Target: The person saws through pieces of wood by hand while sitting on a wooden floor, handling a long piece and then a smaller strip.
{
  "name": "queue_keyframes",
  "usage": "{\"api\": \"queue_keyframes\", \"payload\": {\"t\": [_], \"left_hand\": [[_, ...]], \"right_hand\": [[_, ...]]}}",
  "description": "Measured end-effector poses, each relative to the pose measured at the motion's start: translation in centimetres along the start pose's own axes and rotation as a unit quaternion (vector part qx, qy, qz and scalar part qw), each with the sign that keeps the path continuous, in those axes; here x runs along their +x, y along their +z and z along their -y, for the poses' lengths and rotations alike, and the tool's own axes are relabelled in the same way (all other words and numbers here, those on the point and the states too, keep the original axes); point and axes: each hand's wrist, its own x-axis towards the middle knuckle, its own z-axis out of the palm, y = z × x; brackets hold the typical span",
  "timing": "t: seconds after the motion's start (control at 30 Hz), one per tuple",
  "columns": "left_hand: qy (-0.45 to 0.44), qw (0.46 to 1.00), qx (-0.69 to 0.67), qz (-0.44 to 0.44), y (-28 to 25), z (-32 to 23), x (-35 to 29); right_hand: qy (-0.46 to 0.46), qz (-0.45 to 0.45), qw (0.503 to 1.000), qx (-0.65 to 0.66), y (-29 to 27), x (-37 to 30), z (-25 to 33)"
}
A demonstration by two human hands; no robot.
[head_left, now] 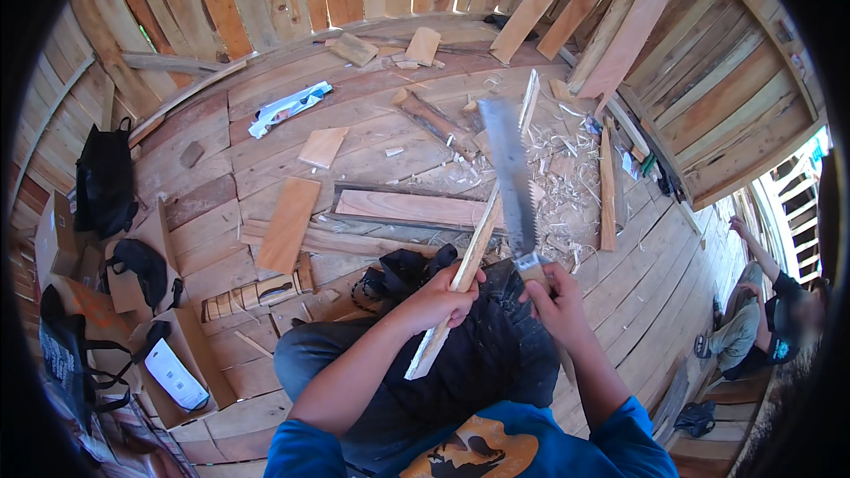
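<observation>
Over the lap (500,350), the wood strip (482,239) is gripped near its near end by the closed left hand (444,299), presumably for steadiness. Its long axis is directed from lower left away to upper right, seemingly behind the handsaw (512,173). The saw's handle is gripped by the right hand (551,294); the blade is pointed away, teeth turned right, likely clear of the left hand. Blade-strip contact cannot be told. Beyond, shavings (564,228) are scattered.

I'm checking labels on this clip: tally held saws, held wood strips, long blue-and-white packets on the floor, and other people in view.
Saw, in the right hand: 1
Wood strip, in the left hand: 1
Packet: 1
Other person: 1
Total: 4
</observation>
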Motion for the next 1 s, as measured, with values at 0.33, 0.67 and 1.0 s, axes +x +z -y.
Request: {"api": "queue_keyframes", "payload": {"t": [0.33, 0.67, 1.0], "left_hand": [[0.013, 0.999, 0.022, -0.033, 0.6, -1.0, -1.0], [0.027, 0.991, 0.122, -0.055, 0.6, -0.6, -1.3], [0.041, 0.994, 0.077, -0.064, 0.2, -0.8, -2.4]], "right_hand": [[-0.097, 0.036, 0.977, -0.187, 0.7, 2.4, 4.6], [-0.196, 0.073, 0.890, -0.406, 1.3, 3.8, 4.8], [-0.145, -0.110, 0.844, -0.504, -1.6, 9.3, 4.4]]}}
